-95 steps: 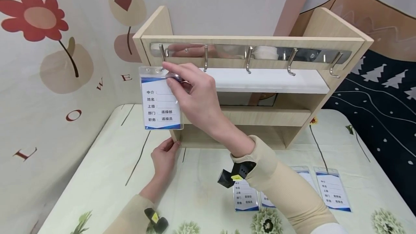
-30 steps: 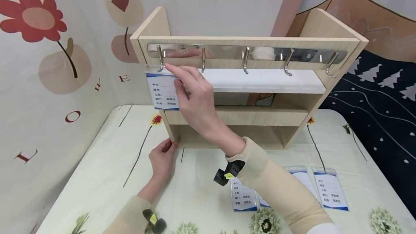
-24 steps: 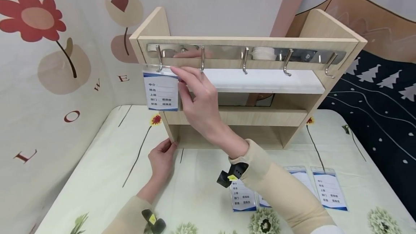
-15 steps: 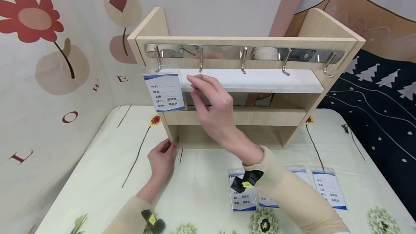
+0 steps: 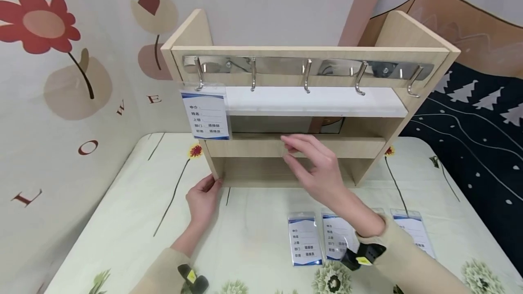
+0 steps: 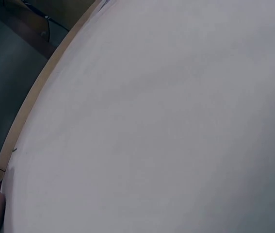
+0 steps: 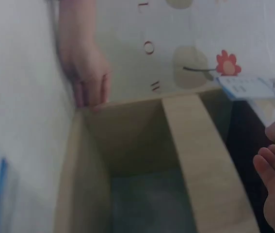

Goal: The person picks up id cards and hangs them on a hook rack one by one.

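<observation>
Just withdrew relaxed right hand [image 5: 318, 165], leaving one card [image 5: 207, 116] hung on left hook [image 5: 199, 71]; pinches shelf [image 5: 245, 148] with left hand [image 5: 203, 201].

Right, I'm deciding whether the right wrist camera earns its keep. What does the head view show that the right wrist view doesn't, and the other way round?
Only the head view: the full five-hook rail, the dark tree-print fabric and the tan sleeves.

Only the right wrist view: a broad look at the lower compartment's inner side wall, a mere sliver from the head.

Both: the hanging badge, the right hand holding nothing, and the left hand at the lower corner of the shelf unit.
</observation>
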Motion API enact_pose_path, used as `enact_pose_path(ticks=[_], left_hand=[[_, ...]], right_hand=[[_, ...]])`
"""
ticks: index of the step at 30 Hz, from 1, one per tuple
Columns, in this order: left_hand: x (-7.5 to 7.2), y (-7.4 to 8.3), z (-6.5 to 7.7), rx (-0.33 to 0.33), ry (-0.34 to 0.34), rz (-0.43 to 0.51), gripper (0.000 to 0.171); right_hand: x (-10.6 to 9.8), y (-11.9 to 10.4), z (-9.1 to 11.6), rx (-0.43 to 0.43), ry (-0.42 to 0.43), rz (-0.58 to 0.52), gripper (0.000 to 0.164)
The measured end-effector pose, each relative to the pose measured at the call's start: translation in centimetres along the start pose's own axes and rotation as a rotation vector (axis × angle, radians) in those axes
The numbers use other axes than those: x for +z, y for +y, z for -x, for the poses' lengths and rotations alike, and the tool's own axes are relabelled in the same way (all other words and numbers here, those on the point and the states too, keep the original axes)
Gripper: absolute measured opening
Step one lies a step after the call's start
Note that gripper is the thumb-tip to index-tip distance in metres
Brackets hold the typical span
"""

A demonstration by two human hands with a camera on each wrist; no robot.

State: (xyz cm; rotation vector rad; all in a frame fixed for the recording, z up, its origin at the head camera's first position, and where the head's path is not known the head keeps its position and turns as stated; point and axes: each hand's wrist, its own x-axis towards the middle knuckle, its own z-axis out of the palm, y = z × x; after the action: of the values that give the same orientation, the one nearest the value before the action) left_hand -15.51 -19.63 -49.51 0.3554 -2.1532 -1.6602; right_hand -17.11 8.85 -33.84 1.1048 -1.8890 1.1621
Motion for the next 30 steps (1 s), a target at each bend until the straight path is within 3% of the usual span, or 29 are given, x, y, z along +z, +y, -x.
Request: enact_pose_path(ticks=[6,12,21,30], left_hand=[[0.1,0.5,-0.3,0.003,-0.008,-0.028,0.028],[0.1,0.7,0.0,-0.016,-0.018,-0.03,0.03],[0.2,0.4,0.0,-0.004,-0.001,-0.027,0.029],[0.4,-0.1,-0.1,-0.005,0.02,-0.039,0.027]], right_hand=[[-2.0,1.5,4.4,0.148,-0.104,0.023,0.043],[-2.8,2.2,7.9,0.337,-0.221,0.07,0.043],[-3.2,2.7,10.5,0.639,-0.427,0.052,0.038],[-3.2,3.6,12.1,0.744,-0.56,0.042,0.043]])
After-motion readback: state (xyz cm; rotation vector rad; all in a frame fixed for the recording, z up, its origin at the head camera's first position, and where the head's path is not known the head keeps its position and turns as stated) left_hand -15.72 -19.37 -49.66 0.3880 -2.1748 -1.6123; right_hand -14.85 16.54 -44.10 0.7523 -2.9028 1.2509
